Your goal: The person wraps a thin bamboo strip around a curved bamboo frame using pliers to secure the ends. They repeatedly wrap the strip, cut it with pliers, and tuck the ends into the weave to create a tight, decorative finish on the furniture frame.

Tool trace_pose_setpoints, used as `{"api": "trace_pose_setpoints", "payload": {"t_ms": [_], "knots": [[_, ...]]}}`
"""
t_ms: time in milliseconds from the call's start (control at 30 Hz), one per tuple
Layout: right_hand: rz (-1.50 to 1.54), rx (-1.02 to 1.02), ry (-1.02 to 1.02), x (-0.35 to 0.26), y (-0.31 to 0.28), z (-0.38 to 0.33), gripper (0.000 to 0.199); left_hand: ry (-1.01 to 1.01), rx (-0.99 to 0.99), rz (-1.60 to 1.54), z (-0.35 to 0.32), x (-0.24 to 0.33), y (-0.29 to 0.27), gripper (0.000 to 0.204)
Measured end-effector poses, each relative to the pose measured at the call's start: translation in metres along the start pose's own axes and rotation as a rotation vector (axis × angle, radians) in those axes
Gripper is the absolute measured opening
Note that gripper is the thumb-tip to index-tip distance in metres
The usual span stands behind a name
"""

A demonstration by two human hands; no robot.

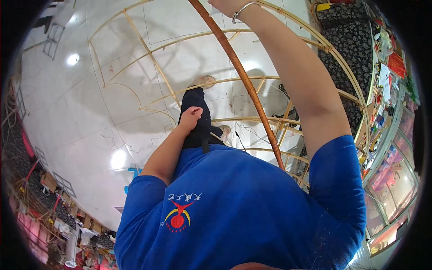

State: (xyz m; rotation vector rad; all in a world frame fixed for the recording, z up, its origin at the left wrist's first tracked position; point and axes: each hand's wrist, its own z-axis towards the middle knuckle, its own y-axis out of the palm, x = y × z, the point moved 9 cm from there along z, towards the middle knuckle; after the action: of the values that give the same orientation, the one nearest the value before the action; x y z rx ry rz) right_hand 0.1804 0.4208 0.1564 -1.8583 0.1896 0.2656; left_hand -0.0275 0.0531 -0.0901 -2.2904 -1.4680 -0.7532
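A large frame of bent bamboo strips (150, 55) spreads out in front of me, its strips crossing and tied at the joints. A long brown pole (243, 74), wrapped in tape-like bands, slants across it from the top edge toward my chest. My right arm is raised, and my right hand (225, 6), with a silver bangle at the wrist, is cut off by the top edge beside the pole; its fingers are mostly out of sight. My left hand (192, 117) is curled closed over my dark trouser leg; whatever it may hold is too small to make out.
Pale tiled floor (81, 148) lies under the frame, with thin loose strips on it. A dark patterned cloth (344, 56) and cluttered shelves (387, 90) stand at the right, near a glass cabinet (391, 175). Boxes and materials (85, 225) line the lower left. A blue stool (133, 173) is beside me.
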Motion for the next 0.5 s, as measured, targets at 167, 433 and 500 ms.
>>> {"api": "trace_pose_setpoints", "payload": {"t_ms": [167,433,500], "knots": [[0.274,0.194,0.114,0.016,-0.015,-0.027,0.029,0.002,-0.005,0.052,-0.002,0.013,0.001,0.026],[1.532,0.46,0.373,0.086,0.053,-0.182,0.034,-0.115,-0.125,-0.027,0.016,0.047,0.028,0.025],[1.424,0.571,0.532,0.114,0.064,-0.266,0.032,-0.125,-0.155,0.07,0.023,0.047,0.028,0.022]]}}
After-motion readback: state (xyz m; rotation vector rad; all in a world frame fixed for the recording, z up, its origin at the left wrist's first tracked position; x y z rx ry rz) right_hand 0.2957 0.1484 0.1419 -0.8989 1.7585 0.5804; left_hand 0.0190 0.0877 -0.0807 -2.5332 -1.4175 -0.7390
